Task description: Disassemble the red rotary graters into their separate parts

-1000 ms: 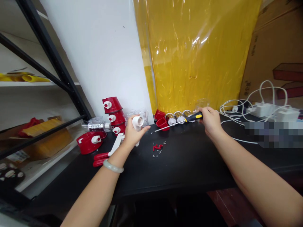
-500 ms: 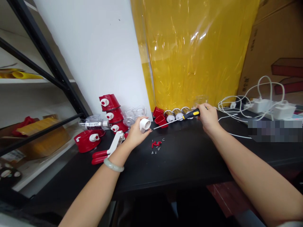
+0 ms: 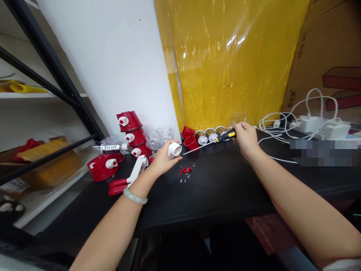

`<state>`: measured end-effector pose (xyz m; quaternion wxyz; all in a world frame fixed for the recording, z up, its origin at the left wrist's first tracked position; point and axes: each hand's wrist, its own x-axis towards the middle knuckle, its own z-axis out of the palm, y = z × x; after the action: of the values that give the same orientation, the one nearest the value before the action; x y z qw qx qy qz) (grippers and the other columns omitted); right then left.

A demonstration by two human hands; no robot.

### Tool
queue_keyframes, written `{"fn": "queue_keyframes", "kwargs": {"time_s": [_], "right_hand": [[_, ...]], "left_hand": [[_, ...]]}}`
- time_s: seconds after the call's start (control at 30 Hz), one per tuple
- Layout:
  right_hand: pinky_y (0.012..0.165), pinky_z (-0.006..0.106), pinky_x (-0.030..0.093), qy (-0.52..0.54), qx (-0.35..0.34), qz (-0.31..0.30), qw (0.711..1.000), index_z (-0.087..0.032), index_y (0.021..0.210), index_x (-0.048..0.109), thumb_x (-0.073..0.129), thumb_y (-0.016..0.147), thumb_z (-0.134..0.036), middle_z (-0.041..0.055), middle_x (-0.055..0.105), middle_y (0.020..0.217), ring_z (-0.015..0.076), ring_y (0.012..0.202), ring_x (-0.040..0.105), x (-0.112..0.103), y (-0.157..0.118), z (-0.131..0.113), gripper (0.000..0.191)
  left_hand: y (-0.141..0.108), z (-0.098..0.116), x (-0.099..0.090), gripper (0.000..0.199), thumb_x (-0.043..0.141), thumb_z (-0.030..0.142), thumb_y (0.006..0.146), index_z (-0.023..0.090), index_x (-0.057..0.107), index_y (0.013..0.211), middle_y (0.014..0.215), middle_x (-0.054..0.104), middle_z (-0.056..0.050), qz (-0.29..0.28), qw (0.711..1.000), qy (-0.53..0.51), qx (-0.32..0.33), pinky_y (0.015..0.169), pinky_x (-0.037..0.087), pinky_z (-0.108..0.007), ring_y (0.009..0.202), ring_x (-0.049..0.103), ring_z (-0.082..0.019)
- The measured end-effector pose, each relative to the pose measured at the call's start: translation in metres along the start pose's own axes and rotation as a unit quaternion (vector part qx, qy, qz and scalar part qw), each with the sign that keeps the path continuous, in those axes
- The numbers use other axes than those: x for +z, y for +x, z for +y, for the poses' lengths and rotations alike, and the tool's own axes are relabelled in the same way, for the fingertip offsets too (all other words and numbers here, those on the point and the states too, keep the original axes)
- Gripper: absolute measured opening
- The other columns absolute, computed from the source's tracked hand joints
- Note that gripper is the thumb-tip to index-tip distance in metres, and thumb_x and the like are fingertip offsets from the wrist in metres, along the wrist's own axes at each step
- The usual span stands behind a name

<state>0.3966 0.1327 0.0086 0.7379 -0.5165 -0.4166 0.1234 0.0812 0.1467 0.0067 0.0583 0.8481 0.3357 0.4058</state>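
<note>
My left hand (image 3: pixel 163 160) is closed around a white plastic part (image 3: pixel 174 149) with a round hollow end facing up and right. My right hand (image 3: pixel 246 138) grips the black-and-yellow handle of a screwdriver (image 3: pixel 224 136). Its long metal shaft points left, and the tip is close to my left fingertips; whether a screw sits there is too small to tell. On the table below lie small red pieces (image 3: pixel 186 171) with several loose screws (image 3: pixel 188 175) around them. Beside my left forearm rests a white part with red handles (image 3: pixel 131 178).
Red housings with white knobs (image 3: pixel 133 137) stand stacked at the back left, near clear plastic cups (image 3: pixel 153 143). Red containers (image 3: pixel 191 143) and metal drums (image 3: pixel 201 137) line the back of the black table (image 3: pixel 220 188). White cables and adapters (image 3: pixel 307 123) lie at right.
The white part has turned slightly in my left hand. The screwdriver stays pointed at my left fingertips, its tip now slightly farther from them. The camera view has shifted a little.
</note>
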Motion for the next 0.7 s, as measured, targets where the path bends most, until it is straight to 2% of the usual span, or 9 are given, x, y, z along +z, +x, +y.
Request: {"fn": "queue_keyframes", "kwargs": {"time_s": [0.5,0.6,0.7], "right_hand": [[0.044,0.024,0.032,-0.007,0.021,0.0,1.0,-0.02,0.059,0.052,0.054,0.072,-0.03,-0.0062,0.042,0.047,0.0107,0.044,0.04,-0.0014,0.001,-0.0039,0.016],[0.049,0.024,0.033,-0.039,-0.002,0.023,0.999,-0.019,0.06,0.055,0.054,0.071,-0.03,-0.0052,0.045,0.05,0.0116,0.05,0.042,-0.0035,0.0019,-0.0052,0.015],[0.055,0.025,0.033,-0.1,-0.044,0.034,0.993,-0.019,0.06,0.054,0.054,0.073,-0.031,-0.0042,0.047,0.053,0.0124,0.055,0.043,-0.0054,0.0002,-0.0079,0.017]], "left_hand": [[0.0009,0.0,-0.0025,0.044,0.072,0.029,0.074,0.021,0.057,0.115,0.1,0.067,-0.003,-0.037,0.999,0.017,-0.015,0.079,0.049,-0.032,0.089,0.064,-0.02],[0.0003,-0.0001,-0.0023,0.046,0.071,0.031,0.074,0.021,0.056,0.116,0.101,0.067,-0.004,-0.053,0.998,0.023,-0.026,0.079,0.049,-0.034,0.09,0.064,-0.022],[-0.0012,0.0004,-0.0013,0.045,0.069,0.031,0.075,0.021,0.056,0.116,0.104,0.067,-0.004,-0.097,0.995,0.015,-0.027,0.081,0.049,-0.034,0.092,0.064,-0.022]]}}
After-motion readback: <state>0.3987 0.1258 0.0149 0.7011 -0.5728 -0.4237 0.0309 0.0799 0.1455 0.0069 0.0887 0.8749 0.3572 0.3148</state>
